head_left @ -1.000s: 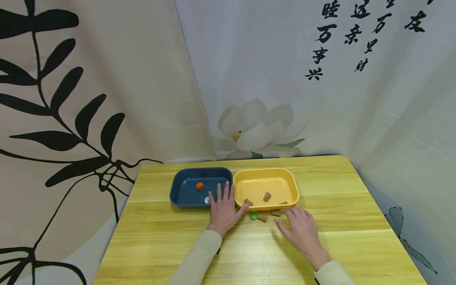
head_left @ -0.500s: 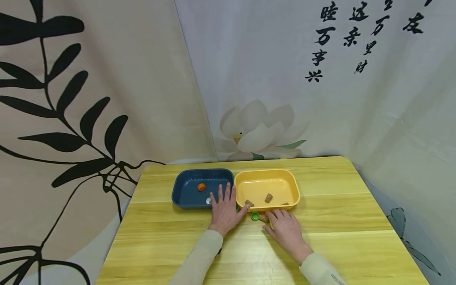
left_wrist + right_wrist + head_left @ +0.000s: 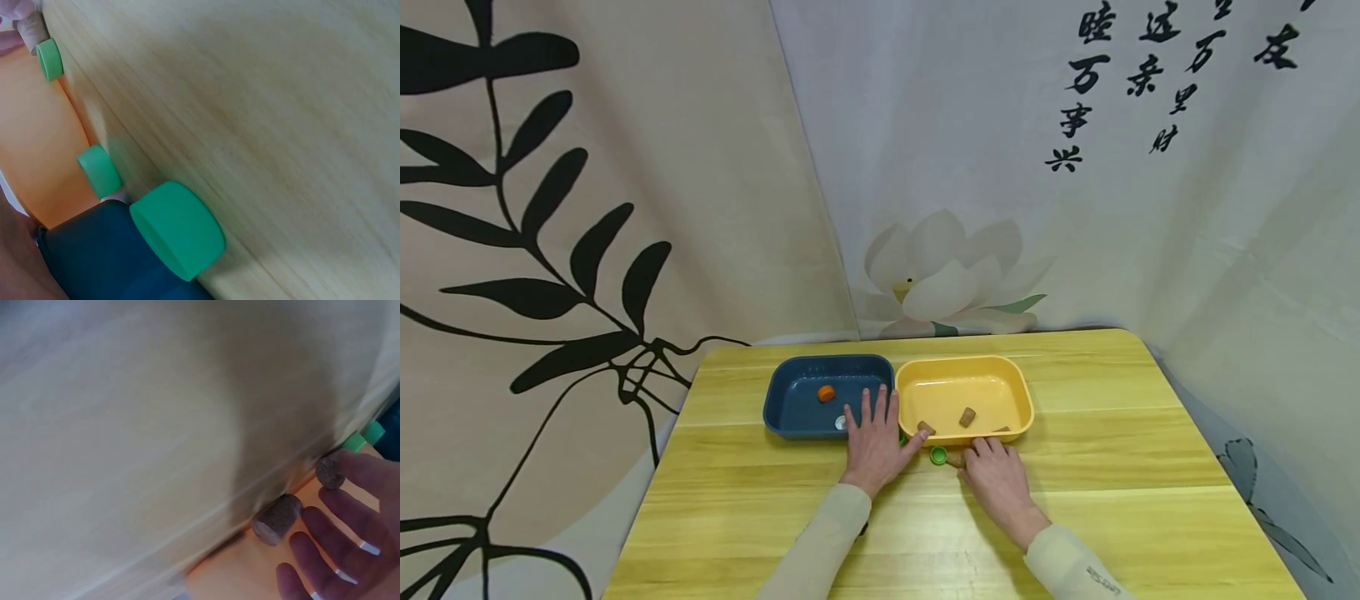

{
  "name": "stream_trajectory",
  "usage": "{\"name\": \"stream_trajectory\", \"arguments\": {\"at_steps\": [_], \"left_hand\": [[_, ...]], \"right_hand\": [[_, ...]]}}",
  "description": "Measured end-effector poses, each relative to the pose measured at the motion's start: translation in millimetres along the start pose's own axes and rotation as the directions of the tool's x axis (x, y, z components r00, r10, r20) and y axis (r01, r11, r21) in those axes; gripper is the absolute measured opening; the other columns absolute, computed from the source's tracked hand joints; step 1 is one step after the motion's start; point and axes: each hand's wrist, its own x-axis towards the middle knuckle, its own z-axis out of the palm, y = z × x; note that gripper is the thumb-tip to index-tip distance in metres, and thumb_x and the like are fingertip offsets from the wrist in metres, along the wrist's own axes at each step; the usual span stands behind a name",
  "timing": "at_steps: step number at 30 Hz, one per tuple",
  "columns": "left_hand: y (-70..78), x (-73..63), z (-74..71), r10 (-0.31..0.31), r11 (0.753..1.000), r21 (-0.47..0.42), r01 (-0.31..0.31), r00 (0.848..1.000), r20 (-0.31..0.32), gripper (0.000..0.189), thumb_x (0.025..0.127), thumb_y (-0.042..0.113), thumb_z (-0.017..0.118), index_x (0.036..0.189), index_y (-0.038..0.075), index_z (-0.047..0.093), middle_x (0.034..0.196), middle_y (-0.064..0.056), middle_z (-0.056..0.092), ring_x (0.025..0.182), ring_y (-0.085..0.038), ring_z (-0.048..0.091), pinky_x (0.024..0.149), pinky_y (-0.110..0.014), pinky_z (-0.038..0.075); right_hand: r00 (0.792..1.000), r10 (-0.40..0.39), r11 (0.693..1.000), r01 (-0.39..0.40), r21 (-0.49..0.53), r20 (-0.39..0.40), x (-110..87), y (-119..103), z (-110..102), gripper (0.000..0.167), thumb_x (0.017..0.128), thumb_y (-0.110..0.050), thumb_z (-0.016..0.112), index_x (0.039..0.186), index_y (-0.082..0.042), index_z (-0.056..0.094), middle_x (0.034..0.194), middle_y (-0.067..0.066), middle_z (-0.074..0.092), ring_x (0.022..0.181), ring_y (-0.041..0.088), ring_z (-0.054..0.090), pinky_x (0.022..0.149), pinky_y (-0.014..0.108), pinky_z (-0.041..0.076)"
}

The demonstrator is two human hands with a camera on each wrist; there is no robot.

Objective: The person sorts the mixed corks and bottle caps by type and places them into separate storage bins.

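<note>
My left hand [image 3: 876, 450] lies with spread, straight fingers across the near rims of the blue tray [image 3: 786, 430] and the yellow tray [image 3: 1026, 408]. A green bottle cap [image 3: 938, 456] sits on the table just right of its thumb; larger in the left wrist view are more green caps [image 3: 178, 231]. My right hand [image 3: 997, 483] is at the yellow tray's near wall. Between its thumb and index finger it pinches a cork [image 3: 330, 473], mostly hidden in the head view. Another cork [image 3: 277, 519] lies by its other fingertips.
Inside the blue tray are an orange cap [image 3: 826, 393] and a white cap [image 3: 840, 423]. Several corks [image 3: 967, 417] lie in the yellow tray. The wooden table [image 3: 1135, 467] extends to both sides, with a printed curtain [image 3: 737, 167] behind it.
My right hand has moved left along the yellow tray's near side, and its thumb and index finger have closed on a cork. My left hand has stayed in place on the trays.
</note>
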Motion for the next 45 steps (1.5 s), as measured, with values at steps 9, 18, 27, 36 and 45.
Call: {"name": "stream_trajectory", "arguments": {"at_steps": [9, 18, 27, 36, 45], "left_hand": [[-1.1, -0.5, 2.7, 0.003, 1.000, -0.012, -0.003, 1.000, -0.014, 0.096, 0.095, 0.079, 0.043, 0.163, 0.013, 0.033, 0.168, -0.014, 0.030, 0.155, -0.043, 0.020, 0.117, -0.074, 0.015], [-0.7, -0.6, 2.3, 0.004, 1.000, -0.025, -0.004, 1.000, -0.027, 0.095, 0.095, 0.077, 0.047, 0.163, 0.012, 0.034, 0.168, -0.015, 0.031, 0.155, -0.043, 0.020, 0.117, -0.074, 0.014], [-0.4, -0.3, 1.4, 0.002, 1.000, -0.012, -0.003, 1.000, -0.027, 0.095, 0.095, 0.077, 0.047, 0.163, 0.012, 0.034, 0.167, -0.015, 0.031, 0.154, -0.044, 0.022, 0.116, -0.074, 0.016], [-2.6, -1.0, 3.9, 0.007, 1.000, -0.018, -0.008, 1.000, -0.027, 0.096, 0.095, 0.080, 0.042, 0.163, 0.013, 0.033, 0.168, -0.014, 0.030, 0.155, -0.044, 0.020, 0.117, -0.075, 0.015], [-1.3, -0.9, 0.6, 0.003, 1.000, -0.012, -0.003, 1.000, -0.007, 0.096, 0.095, 0.079, 0.043, 0.164, 0.013, 0.032, 0.168, -0.014, 0.030, 0.155, -0.044, 0.021, 0.117, -0.074, 0.015]], "right_hand": [[1.000, -0.017, 1.000, 0.017, 0.026, -0.018, -0.9, 0, -5, 0.025, 0.079, -0.025, 0.091, 0.084, -0.012, 0.070, 0.090, 0.003, 0.062, 0.086, 0.026, 0.061, 0.065, 0.043, 0.053], [0.999, 0.030, 0.996, -0.032, 0.087, 0.028, -7.5, -1, -30, 0.029, 0.081, -0.029, 0.089, 0.098, -0.012, 0.074, 0.106, 0.005, 0.072, 0.100, 0.029, 0.067, 0.085, 0.051, 0.056], [0.995, 0.091, 0.986, -0.086, 0.143, -0.035, -3.0, 5, -49, 0.032, 0.080, -0.028, 0.091, 0.102, -0.012, 0.075, 0.114, 0.007, 0.072, 0.108, 0.033, 0.066, 0.090, 0.057, 0.054], [0.977, 0.181, 0.959, -0.149, 0.241, -0.117, 14.7, 23, -56, 0.027, 0.082, -0.024, 0.089, 0.098, -0.007, 0.076, 0.125, 0.014, 0.069, 0.124, 0.043, 0.058, 0.096, 0.066, 0.046], [0.953, 0.291, 0.919, -0.253, 0.304, -0.088, 43.3, 41, -51, 0.023, 0.090, -0.025, 0.081, 0.102, -0.006, 0.077, 0.128, 0.016, 0.069, 0.128, 0.043, 0.055, 0.101, 0.067, 0.041]]}}
